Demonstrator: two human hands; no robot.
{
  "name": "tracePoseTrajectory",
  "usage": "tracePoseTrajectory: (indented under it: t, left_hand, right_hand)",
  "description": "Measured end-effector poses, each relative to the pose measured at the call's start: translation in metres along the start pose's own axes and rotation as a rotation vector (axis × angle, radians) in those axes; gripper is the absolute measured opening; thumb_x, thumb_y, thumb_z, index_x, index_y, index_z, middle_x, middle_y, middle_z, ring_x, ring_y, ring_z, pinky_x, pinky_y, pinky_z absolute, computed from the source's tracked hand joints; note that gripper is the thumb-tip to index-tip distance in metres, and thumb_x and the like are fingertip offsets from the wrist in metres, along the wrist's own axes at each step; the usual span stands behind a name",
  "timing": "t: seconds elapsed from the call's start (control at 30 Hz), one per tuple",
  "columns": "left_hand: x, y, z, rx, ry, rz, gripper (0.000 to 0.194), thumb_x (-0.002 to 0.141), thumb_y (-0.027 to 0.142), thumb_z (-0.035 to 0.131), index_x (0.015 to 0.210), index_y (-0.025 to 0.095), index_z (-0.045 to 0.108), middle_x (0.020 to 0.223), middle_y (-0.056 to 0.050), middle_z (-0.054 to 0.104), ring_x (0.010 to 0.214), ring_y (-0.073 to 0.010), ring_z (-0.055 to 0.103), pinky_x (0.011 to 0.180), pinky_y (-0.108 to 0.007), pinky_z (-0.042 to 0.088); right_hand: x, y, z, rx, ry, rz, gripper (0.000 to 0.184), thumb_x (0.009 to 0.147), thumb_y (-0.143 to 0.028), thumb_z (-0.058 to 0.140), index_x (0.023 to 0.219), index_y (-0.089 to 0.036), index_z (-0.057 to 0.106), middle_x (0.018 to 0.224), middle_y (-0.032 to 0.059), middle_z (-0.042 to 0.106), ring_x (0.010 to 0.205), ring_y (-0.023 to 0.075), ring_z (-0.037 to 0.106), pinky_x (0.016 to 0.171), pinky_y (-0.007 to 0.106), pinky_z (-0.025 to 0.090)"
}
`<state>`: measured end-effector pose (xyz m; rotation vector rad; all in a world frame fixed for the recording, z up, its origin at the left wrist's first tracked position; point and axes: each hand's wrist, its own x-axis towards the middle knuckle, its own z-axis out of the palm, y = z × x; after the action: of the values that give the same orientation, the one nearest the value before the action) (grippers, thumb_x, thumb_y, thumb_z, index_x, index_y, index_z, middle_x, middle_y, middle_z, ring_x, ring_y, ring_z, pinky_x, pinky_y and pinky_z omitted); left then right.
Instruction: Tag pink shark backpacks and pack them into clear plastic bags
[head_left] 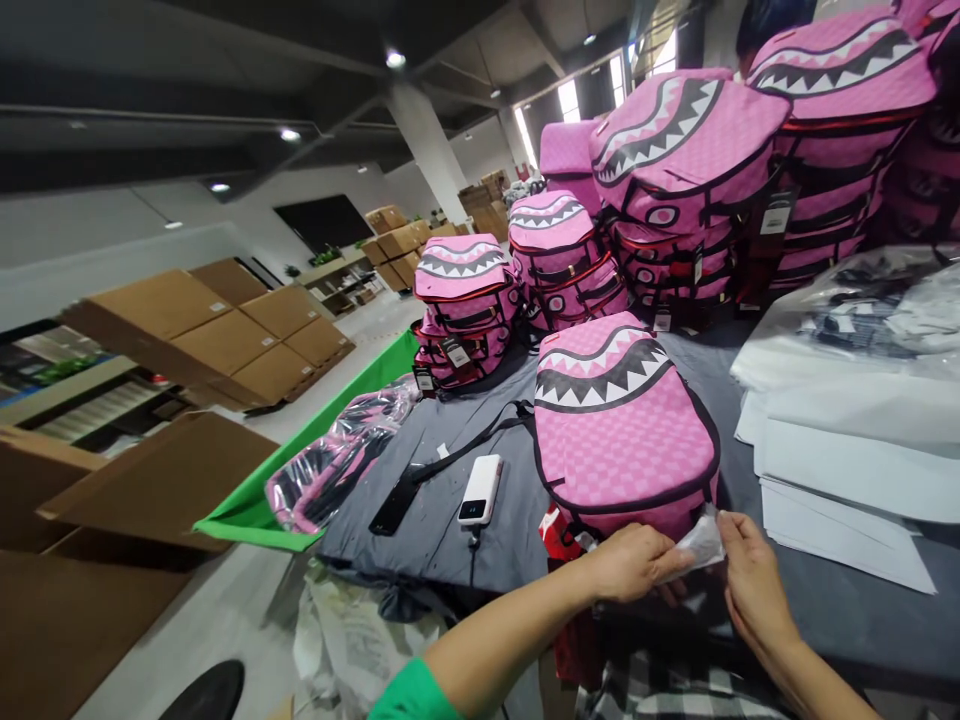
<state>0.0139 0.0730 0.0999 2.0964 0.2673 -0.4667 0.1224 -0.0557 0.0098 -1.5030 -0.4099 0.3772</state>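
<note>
A pink backpack [619, 430] printed with a shark mouth lies flat on the grey table [465, 520] right in front of me. At its near bottom edge my left hand [634, 562] is closed on a small crumpled clear plastic piece [701, 545]. My right hand [754, 580] pinches the same plastic from the right side. A red tag [559, 535] shows under the backpack's near left corner.
Stacks of the same pink backpacks [675, 190] fill the back of the table. White paper sheets and plastic bags [840, 440] lie at right. A white power bank [480, 490], a black phone [394, 505], a bagged backpack [337, 465], a green bin [255, 510] and cardboard boxes [217, 335] are to the left.
</note>
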Motion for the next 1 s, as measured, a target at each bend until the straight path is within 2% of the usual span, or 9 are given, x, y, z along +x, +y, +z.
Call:
tracePoseTrajectory:
  t: [0.1,0.23,0.33,0.43,0.53,0.67,0.83,0.93,1.0]
  left_hand:
    - [0.003,-0.006,0.003,-0.211,0.032,-0.046,0.042,0.099,0.051,0.052,0.085,0.014,0.067,0.079,-0.004,0.073,0.07,-0.0193,0.072,0.061,-0.025,0.051]
    - [0.006,-0.007,0.005,-0.175,0.16,-0.058,0.039,0.093,0.05,0.063,0.077,0.014,0.063,0.079,-0.004,0.074,0.067,-0.0182,0.071,0.055,-0.022,0.045]
    - [0.01,-0.004,0.005,-0.068,0.192,-0.031,0.036,0.093,0.046,0.066,0.077,0.014,0.064,0.077,-0.003,0.074,0.069,-0.0168,0.071,0.055,-0.02,0.044]
    - [0.017,-0.005,0.007,0.223,0.269,0.043,0.025,0.094,0.039,0.068,0.089,0.015,0.069,0.079,-0.003,0.075,0.072,-0.0168,0.07,0.059,-0.021,0.043]
    - [0.016,-0.019,0.01,0.652,0.377,0.213,0.023,0.095,0.039,0.067,0.095,0.016,0.071,0.08,-0.004,0.074,0.07,-0.0171,0.067,0.061,-0.025,0.042]
    - [-0.007,-0.066,0.005,1.082,0.635,0.487,0.019,0.101,0.031,0.058,0.092,0.018,0.069,0.073,-0.002,0.07,0.073,-0.0159,0.061,0.067,-0.029,0.04]
    - [-0.026,-0.122,0.004,1.212,1.08,0.598,0.022,0.095,0.017,0.064,0.114,0.028,0.068,0.096,0.001,0.074,0.084,-0.0143,0.057,0.085,-0.031,0.038]
    - [-0.027,-0.11,0.016,1.164,1.151,0.548,0.03,0.093,0.024,0.069,0.122,0.031,0.066,0.104,0.0,0.074,0.096,-0.0166,0.059,0.094,-0.033,0.038]
    - [-0.029,-0.081,0.023,0.983,1.074,0.55,0.041,0.096,0.042,0.065,0.133,0.025,0.06,0.115,-0.006,0.072,0.109,-0.0208,0.06,0.1,-0.035,0.041]
  right_hand:
    - [0.009,0.01,0.006,-0.083,0.056,-0.054,0.043,0.097,-0.067,0.042,0.084,-0.026,0.046,0.06,-0.0046,0.049,0.048,0.0152,0.048,0.041,0.027,0.04]
    - [0.031,0.006,-0.011,-0.198,-0.026,-0.141,0.046,0.094,-0.069,0.045,0.082,-0.026,0.05,0.057,-0.0046,0.051,0.043,0.0153,0.046,0.039,0.028,0.039]
    - [0.042,-0.015,-0.032,-0.3,-0.076,-0.386,0.037,0.093,-0.06,0.057,0.095,-0.024,0.06,0.079,0.0035,0.066,0.067,0.0207,0.064,0.059,0.033,0.054]
    - [0.048,-0.038,-0.038,-0.502,-0.466,-0.863,0.017,0.099,-0.037,0.056,0.106,-0.023,0.063,0.099,0.0076,0.07,0.094,0.0214,0.067,0.084,0.035,0.055]
    - [0.057,-0.046,-0.032,-0.709,-0.771,-1.038,0.019,0.095,-0.025,0.06,0.113,-0.021,0.062,0.09,0.0046,0.071,0.078,0.0182,0.065,0.069,0.029,0.052]
    - [0.071,-0.035,-0.025,-0.828,-0.797,-1.18,0.031,0.088,-0.023,0.064,0.119,-0.019,0.059,0.092,0.0054,0.072,0.072,0.0185,0.062,0.068,0.032,0.047]
    - [0.07,-0.035,-0.017,-0.868,-0.735,-1.44,0.015,0.085,-0.013,0.055,0.097,-0.019,0.06,0.073,0.0014,0.063,0.062,0.0176,0.055,0.061,0.032,0.037]
    - [0.066,-0.048,-0.015,-0.873,-0.6,-1.626,0.023,0.086,-0.002,0.046,0.098,-0.015,0.061,0.07,0.0017,0.063,0.058,0.0172,0.052,0.059,0.033,0.036]
    - [0.065,-0.056,-0.017,-0.862,-0.52,-1.678,0.028,0.09,0.001,0.041,0.105,-0.012,0.061,0.068,0.0016,0.062,0.058,0.0169,0.052,0.06,0.033,0.037]
